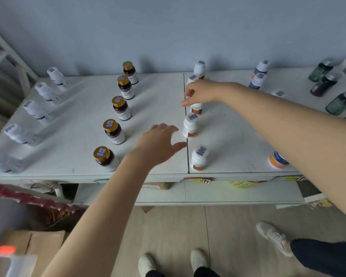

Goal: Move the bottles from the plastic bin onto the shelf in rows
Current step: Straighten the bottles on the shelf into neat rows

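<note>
A white bottle (197,109) is held by its cap from above, third from the front in a row run front-to-back just right of the seam in the shelf (158,92). Its base looks set on the shelf top, tho contact can't be confirmed. The cap is covered by the right hand (201,92), fingers curled down round it, thumb & forefinger pinched at its left edge. By the look of it: small rigid plastic btl, light, smooth-labelled, prob. easily tipped if nudged high up. It is best taken at the cap or upper body w/ a fingertip pinch and set straight down. The left hand (159,145) is held flat over the shelf, fingers spread & relaxed, nothing in it, just beside the second white bottle (190,126). A front white bottle (199,158) is stood nearest the edge. Further left a row of gold-capped bottles (118,108) is lined up, then a row of pale bottles (37,111). To the right, blue-labelled bottles (258,78) & dark green bottles (341,101) are seen. Below, cardboard boxes (44,242) and white shoes (198,258) are seen at floor level.
</note>
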